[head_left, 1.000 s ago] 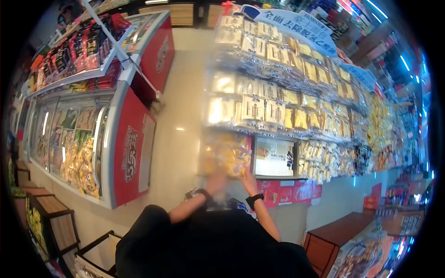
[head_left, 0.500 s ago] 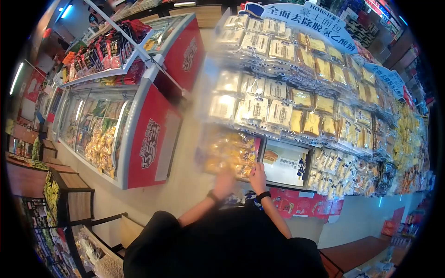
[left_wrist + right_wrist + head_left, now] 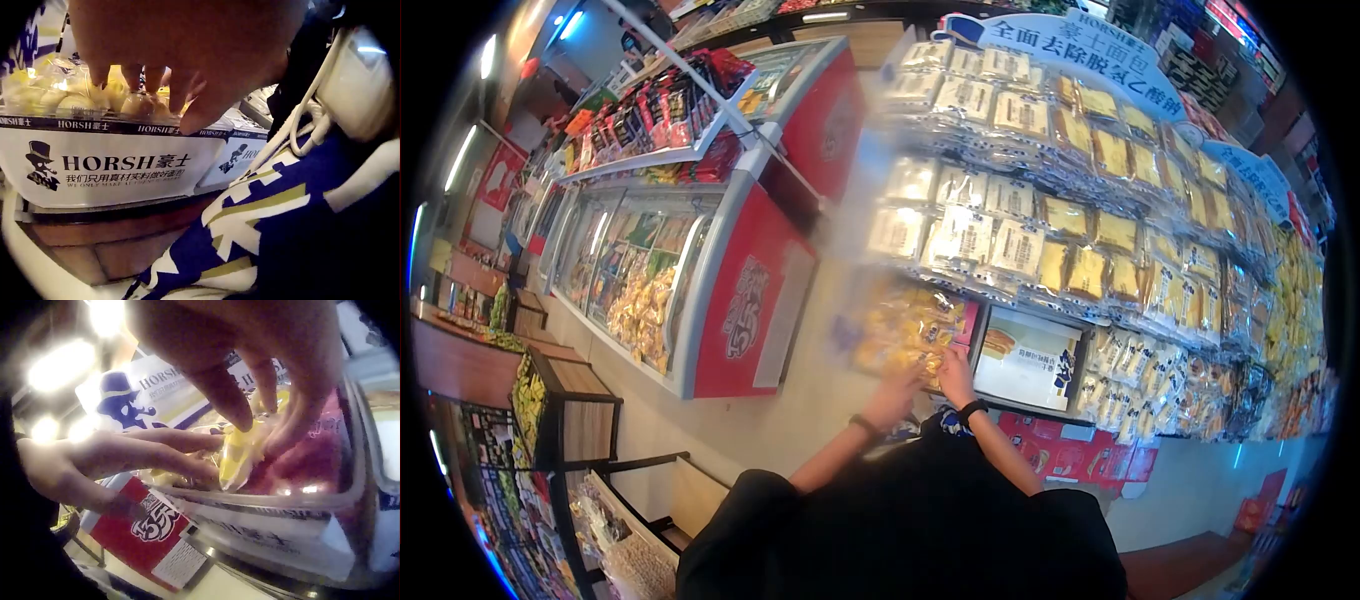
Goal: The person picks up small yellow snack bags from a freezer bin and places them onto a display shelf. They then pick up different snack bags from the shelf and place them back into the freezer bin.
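Both hands are in a clear-rimmed bin (image 3: pixel 200 132) of small yellow-wrapped packets (image 3: pixel 910 318). My right hand (image 3: pixel 956 376) reaches down from above; in the right wrist view its thumb and fingers pinch one yellow clear-wrapped packet (image 3: pixel 234 456). Beside it, my left hand (image 3: pixel 888 400) stretches fairly straight fingers (image 3: pixel 169 459) toward the same packet, fingertips right at its side. In the left wrist view, the left hand (image 3: pixel 181 44) hangs over round packaged buns (image 3: pixel 75 103), its palm side hidden. A pink-red bin floor (image 3: pixel 300 465) shows beside the packet.
An open compartment with a white printed panel (image 3: pixel 1025 355) adjoins the bin on the right. Tiers of packaged bread (image 3: pixel 1020 245) rise behind. Left across the aisle stands a red-ended freezer (image 3: pixel 750 310). A blue printed bag (image 3: pixel 262 212) hangs close to the body.
The head view has swung left, so the shelves sit farther right. Both hands stay over the bin; the left hand, blurred earlier, now lies close beside the right among the packets.
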Demonstrator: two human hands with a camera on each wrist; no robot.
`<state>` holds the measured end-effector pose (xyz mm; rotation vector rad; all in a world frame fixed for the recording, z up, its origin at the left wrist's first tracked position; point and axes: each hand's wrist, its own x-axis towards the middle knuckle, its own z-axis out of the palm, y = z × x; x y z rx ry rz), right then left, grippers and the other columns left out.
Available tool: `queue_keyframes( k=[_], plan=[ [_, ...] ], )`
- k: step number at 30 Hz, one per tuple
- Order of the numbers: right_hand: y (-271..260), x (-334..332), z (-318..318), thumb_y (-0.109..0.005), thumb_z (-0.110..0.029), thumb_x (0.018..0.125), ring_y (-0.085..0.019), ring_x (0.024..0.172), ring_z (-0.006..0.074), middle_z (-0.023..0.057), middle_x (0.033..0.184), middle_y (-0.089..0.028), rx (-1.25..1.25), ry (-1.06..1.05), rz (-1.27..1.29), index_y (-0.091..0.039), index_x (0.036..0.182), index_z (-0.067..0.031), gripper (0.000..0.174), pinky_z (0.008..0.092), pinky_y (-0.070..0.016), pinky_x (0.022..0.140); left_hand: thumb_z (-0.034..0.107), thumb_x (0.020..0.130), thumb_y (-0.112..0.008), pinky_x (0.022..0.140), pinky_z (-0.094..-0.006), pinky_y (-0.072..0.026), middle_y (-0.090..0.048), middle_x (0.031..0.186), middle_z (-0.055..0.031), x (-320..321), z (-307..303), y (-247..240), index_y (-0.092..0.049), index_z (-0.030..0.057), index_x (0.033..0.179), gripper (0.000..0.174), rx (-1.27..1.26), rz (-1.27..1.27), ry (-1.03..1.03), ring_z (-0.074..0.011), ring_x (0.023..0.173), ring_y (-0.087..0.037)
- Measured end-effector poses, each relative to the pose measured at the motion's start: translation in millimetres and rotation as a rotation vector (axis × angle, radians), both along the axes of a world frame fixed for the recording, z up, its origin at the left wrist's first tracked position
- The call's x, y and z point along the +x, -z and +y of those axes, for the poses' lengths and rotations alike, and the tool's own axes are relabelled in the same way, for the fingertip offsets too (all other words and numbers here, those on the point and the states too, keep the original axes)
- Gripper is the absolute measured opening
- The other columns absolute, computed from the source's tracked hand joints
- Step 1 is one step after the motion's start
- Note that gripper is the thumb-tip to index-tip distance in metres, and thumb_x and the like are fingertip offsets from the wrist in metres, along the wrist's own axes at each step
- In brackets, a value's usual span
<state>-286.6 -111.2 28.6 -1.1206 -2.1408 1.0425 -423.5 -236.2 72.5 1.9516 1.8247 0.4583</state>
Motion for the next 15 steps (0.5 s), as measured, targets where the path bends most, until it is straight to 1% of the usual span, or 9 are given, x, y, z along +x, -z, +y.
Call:
queue_keyframes(
  k=[1, 3, 6, 7, 9, 10, 12, 13, 15],
  plan=[
    [3, -3, -1, -0.057, 0.003, 0.077, -0.06, 0.079, 0.0296, 0.016, 0.102, -0.053, -0.002, 0.004, -0.02, -0.058, 0.116, -0.0008, 0.039, 0.0372, -0.0494, 0.072, 0.002, 0.071, -0.057, 0.109, -0.0459, -0.0319, -0.039, 0.146, -0.0187, -2, -3, 2, -0.057, 0.0035, 0.123, 0.051, 0.022, 0.03, -0.001, -0.0356, 0.133, -0.04],
    [-4, -6, -2, -0.057, 0.003, 0.077, -0.06, 0.079, 0.0296, 0.0161, 0.102, -0.054, -0.005, 0.025, -0.065, -0.059, 0.115, -0.0008, 0.039, 0.0375, -0.0492, 0.071, 0.003, 0.071, -0.058, 0.107, -0.0456, -0.0342, -0.04, 0.145, -0.0186, -1, -2, -11, -0.058, 0.0036, 0.122, 0.052, 0.037, 0.013, 0.007, -0.0355, 0.132, -0.04],
    [-20, -1, -4, -0.057, 0.003, 0.076, -0.059, 0.08, 0.0295, 0.0151, 0.102, -0.053, 0.04, -0.032, 0.069, -0.058, 0.115, -0.0014, 0.04, 0.0378, -0.0491, 0.073, 0.004, 0.071, -0.059, 0.104, -0.0438, -0.0377, -0.044, 0.14, -0.0178, 0, -5, -28, -0.058, 0.0032, 0.12, 0.049, 0.09, -0.007, 0.022, -0.0349, 0.129, -0.043],
    [-20, -1, -4, -0.057, 0.003, 0.075, -0.059, 0.08, 0.0291, 0.0146, 0.103, -0.053, 0.047, -0.001, 0.019, -0.059, 0.114, -0.0017, 0.039, 0.0377, -0.0489, 0.073, 0.005, 0.072, -0.059, 0.103, -0.0431, -0.0388, -0.046, 0.138, -0.0175, -4, -7, -33, -0.059, 0.003, 0.12, 0.048, 0.113, -0.006, 0.026, -0.0346, 0.128, -0.045],
    [-15, -2, -12, -0.058, 0.003, 0.074, -0.058, 0.082, 0.0283, 0.0137, 0.104, -0.053, 0.061, 0.061, -0.076, -0.059, 0.112, -0.0024, 0.039, 0.0376, -0.0486, 0.074, 0.006, 0.073, -0.06, 0.102, -0.042, -0.0393, -0.051, 0.133, -0.0167, -17, -13, -27, -0.059, 0.0035, 0.119, 0.046, 0.054, -0.184, 0.011, -0.0344, 0.124, -0.047],
    [-17, -4, -17, -0.058, 0.003, 0.075, -0.058, 0.083, 0.0282, 0.0139, 0.105, -0.053, 0.053, 0.083, -0.074, -0.06, 0.112, -0.003, 0.037, 0.0375, -0.0486, 0.074, 0.007, 0.073, -0.06, 0.102, -0.0414, -0.0395, -0.053, 0.13, -0.0163, -27, -15, -23, -0.059, 0.0038, 0.118, 0.045, 0.027, -0.27, 0.003, -0.0342, 0.123, -0.048],
    [-39, -8, -34, -0.058, 0.002, 0.076, -0.059, 0.085, 0.0281, 0.0141, 0.108, -0.052, 0.031, 0.12, -0.073, -0.06, 0.111, -0.0042, 0.035, 0.0373, -0.0485, 0.073, 0.01, 0.078, -0.059, 0.1, -0.0406, -0.0415, -0.057, 0.123, -0.0156, -45, -30, -16, -0.059, 0.006, 0.118, 0.04, 0.081, -0.307, -0.042, -0.0335, 0.116, -0.052],
    [-36, -15, -41, -0.058, -0.005, 0.08, -0.06, 0.078, 0.0292, 0.0127, 0.096, -0.058, 0.219, 0.138, -0.043, -0.063, 0.104, -0.0045, 0.025, 0.0373, -0.0486, 0.069, 0.012, 0.081, -0.058, 0.099, -0.0401, -0.0425, -0.059, 0.119, -0.0153, -53, -40, -13, -0.059, 0.007, 0.118, 0.037, 0.109, -0.325, -0.071, -0.0331, 0.113, -0.055],
    [-32, -25, -52, -0.058, -0.008, 0.082, -0.062, 0.074, 0.0277, 0.0111, 0.086, -0.062, 0.135, -0.035, -0.182, -0.064, 0.101, -0.0044, 0.021, 0.0358, -0.0493, 0.067, 0.017, 0.085, -0.055, 0.097, -0.041, -0.0443, -0.061, 0.116, -0.0155, -70, -67, -15, -0.059, 0.0096, 0.12, 0.035, -0.077, -0.388, -0.258, -0.033, 0.109, -0.057]
  ],
)
